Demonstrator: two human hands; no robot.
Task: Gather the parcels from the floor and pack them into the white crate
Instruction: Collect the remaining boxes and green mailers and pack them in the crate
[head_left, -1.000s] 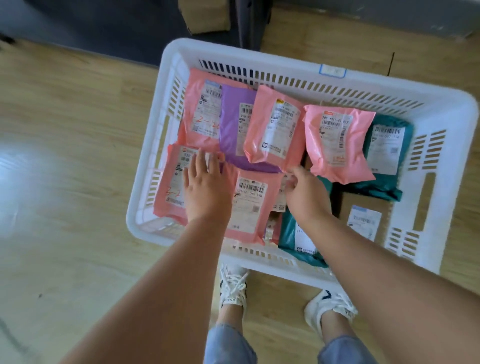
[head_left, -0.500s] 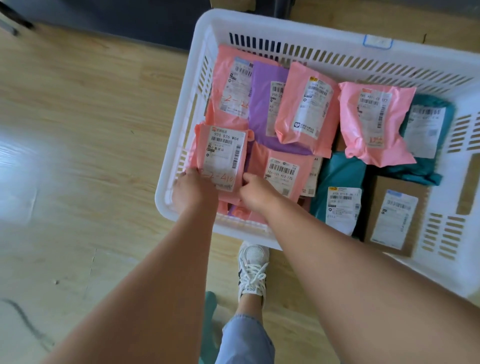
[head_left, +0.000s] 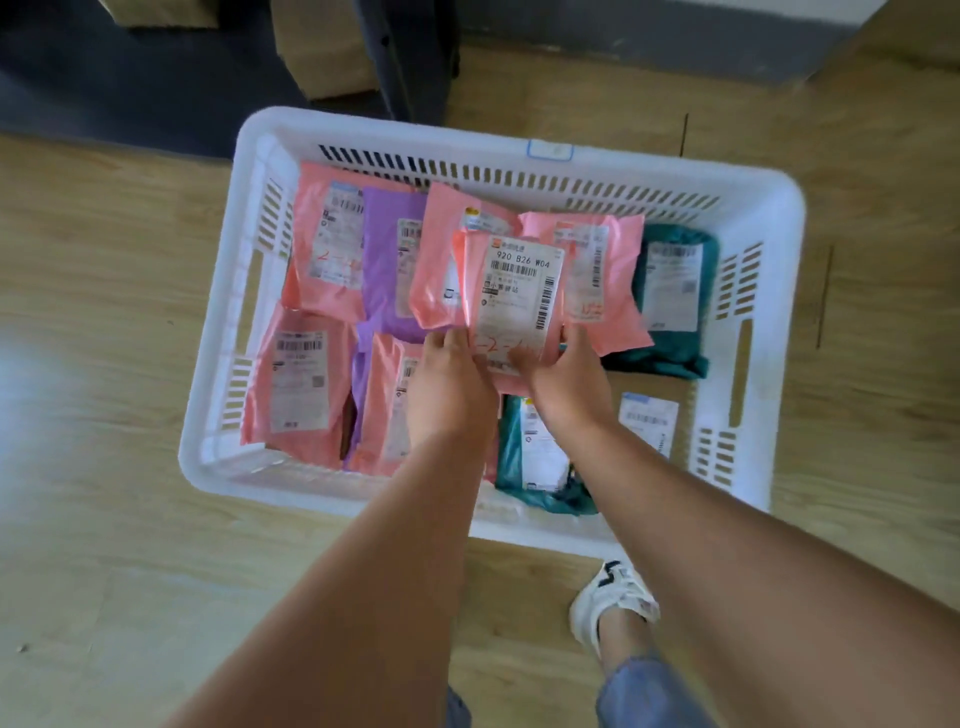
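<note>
Raised from the near-left part of the white crate (head_left: 415, 132), where it was half a second ago, the pink parcel (head_left: 511, 296) marked 920 B26 W04 now hangs over the crate's middle. Its label faces up, above the parcels already lying inside. The left hand (head_left: 449, 384) and right hand (head_left: 566, 384) each pinch its near edge, one at either corner; how far the fingers wrap underneath is hidden.

I judge this parcel is being re-sited rather than newly brought in. The crate looks almost full, and no parcel shows on the wooden floor (head_left: 104, 312) around the crate. The work left seems to be finding it a resting place, likely on top of others.

The held parcel is a thin, glossy plastic mailer, flat and slightly crinkled, with a matte paper label. It should flex and slide easily. The purple parcel (head_left: 389, 270) toward the crate's far left and the teal parcel (head_left: 675, 291) by its far right wall are the same soft film. A stiff cardboard box (head_left: 649, 421) sits in the crate's near right corner. The crate is hard moulded plastic with slotted walls and a rounded rim.
</note>
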